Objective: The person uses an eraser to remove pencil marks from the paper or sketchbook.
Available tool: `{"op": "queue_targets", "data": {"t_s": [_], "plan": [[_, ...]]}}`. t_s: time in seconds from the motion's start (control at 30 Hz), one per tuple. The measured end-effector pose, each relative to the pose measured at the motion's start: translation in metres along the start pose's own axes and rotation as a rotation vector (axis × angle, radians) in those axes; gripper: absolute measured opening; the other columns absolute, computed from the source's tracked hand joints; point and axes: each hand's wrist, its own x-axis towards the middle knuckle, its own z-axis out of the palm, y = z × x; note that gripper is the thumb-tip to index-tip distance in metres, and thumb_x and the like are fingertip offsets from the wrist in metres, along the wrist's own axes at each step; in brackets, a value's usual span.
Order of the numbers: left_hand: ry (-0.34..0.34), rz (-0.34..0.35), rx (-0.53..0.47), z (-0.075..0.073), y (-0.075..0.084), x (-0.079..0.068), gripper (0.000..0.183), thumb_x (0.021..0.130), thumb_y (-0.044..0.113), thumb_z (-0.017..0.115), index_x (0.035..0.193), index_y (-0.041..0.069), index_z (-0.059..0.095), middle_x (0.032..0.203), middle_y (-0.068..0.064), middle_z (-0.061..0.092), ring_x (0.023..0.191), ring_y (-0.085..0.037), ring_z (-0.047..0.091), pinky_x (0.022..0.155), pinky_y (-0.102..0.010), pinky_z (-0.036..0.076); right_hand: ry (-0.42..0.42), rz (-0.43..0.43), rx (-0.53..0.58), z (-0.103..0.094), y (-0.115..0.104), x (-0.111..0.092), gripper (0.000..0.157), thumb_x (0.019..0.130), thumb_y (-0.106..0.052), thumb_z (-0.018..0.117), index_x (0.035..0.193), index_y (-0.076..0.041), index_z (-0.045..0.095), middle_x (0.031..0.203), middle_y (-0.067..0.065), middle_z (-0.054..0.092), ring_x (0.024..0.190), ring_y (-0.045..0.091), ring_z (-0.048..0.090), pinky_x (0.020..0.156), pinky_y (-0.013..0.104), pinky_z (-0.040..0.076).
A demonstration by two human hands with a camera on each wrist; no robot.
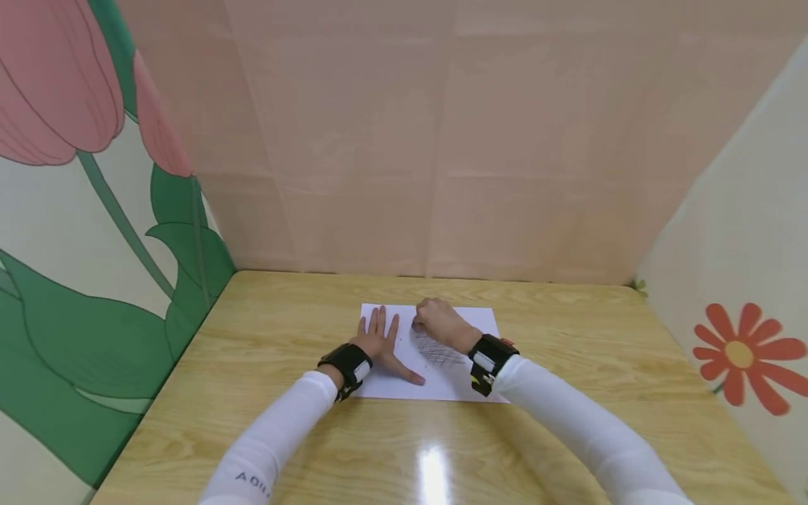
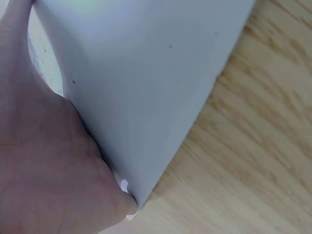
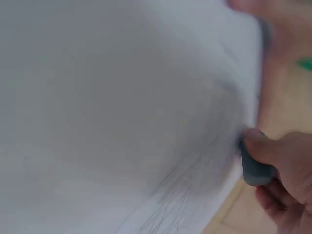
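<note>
Scribbled white paper [image 1: 449, 382], left hand [image 1: 380, 346] spread wide on it, right hand [image 1: 443, 325] pinching a grey block [image 3: 255, 169]

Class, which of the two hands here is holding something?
The right hand: it grips a dark grey object at the edge of the scribble, whereas the left hand lies spread on the white paper, holding nothing.

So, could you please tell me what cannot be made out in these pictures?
Grey block: head view, mostly covered by the right hand.
Dark lines: right wrist view, upper part blurred.
Left hand: left wrist view, fingertips cut off by frame edge.
Paper: left wrist view, cut by top edge.
</note>
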Motion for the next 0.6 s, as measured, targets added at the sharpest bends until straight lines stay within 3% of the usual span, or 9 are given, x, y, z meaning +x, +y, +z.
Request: {"op": "queue_targets", "data": {"t_s": [0.13, 0.23, 0.33, 0.47, 0.53, 0.6], "plan": [[0.007, 0.016, 0.002, -0.001, 0.003, -0.003, 0.137, 0.072, 0.084, 0.068, 0.166, 0.013, -0.001, 0.171, -0.021, -0.014, 0.160, -0.036, -0.012, 0.130, -0.055, -0.001, -0.008, -0.154, -0.014, 0.000, -0.011, -0.021, 0.004, 0.082, -0.007, 0.079, 0.080, -0.010, 0.079, 0.079, 0.001, 0.069, 0.078, 0.017, 0.063, 0.077, 0.034, 0.056], [0.012, 0.024, 0.003, -0.002, 0.003, -0.002, 0.138, 0.072, 0.085, 0.068, 0.166, 0.013, -0.002, 0.170, -0.021, -0.015, 0.160, -0.037, -0.013, 0.130, -0.055, -0.002, -0.042, -0.233, 0.071, -0.008, -0.013, -0.030, 0.006, 0.081, -0.008, 0.082, 0.078, -0.012, 0.079, 0.078, -0.001, 0.067, 0.076, 0.015, 0.063, 0.074, 0.032, 0.055], [0.007, 0.016, 0.010, -0.001, 0.003, 0.001, 0.138, 0.071, 0.086, 0.067, 0.166, 0.014, -0.003, 0.170, -0.020, -0.016, 0.159, -0.036, -0.013, 0.130, -0.055, -0.002, -0.022, -0.127, 0.130, -0.007, -0.006, -0.022, 0.005, 0.084, -0.006, 0.080, 0.081, -0.009, 0.080, 0.079, 0.001, 0.069, 0.078, 0.016, 0.065, 0.076, 0.033, 0.057], [-0.016, 0.007, 0.016, 0.001, 0.003, 0.004, 0.139, 0.070, 0.088, 0.067, 0.166, 0.016, -0.003, 0.171, -0.019, -0.018, 0.160, -0.035, -0.014, 0.130, -0.055, -0.003, 0.050, 0.039, 0.102, 0.007, 0.004, -0.010, 0.007, 0.086, -0.002, 0.077, 0.086, -0.007, 0.081, 0.080, 0.004, 0.071, 0.080, 0.019, 0.066, 0.078, 0.035, 0.058], [-0.021, 0.007, 0.017, 0.002, 0.003, 0.004, 0.140, 0.069, 0.088, 0.067, 0.166, 0.016, -0.003, 0.171, -0.019, -0.017, 0.159, -0.035, -0.015, 0.130, -0.055, -0.003, 0.054, 0.015, 0.094, 0.010, 0.001, -0.012, 0.006, 0.085, -0.002, 0.077, 0.085, -0.007, 0.081, 0.078, 0.003, 0.070, 0.078, 0.019, 0.065, 0.077, 0.035, 0.057], [-0.019, 0.009, 0.014, 0.002, 0.003, 0.003, 0.140, 0.068, 0.088, 0.067, 0.166, 0.015, -0.002, 0.171, -0.020, -0.016, 0.160, -0.035, -0.014, 0.130, -0.055, -0.002, 0.033, -0.069, 0.100, 0.008, -0.005, -0.020, 0.006, 0.084, -0.003, 0.078, 0.082, -0.008, 0.079, 0.077, 0.002, 0.068, 0.077, 0.018, 0.064, 0.075, 0.035, 0.056]]}}
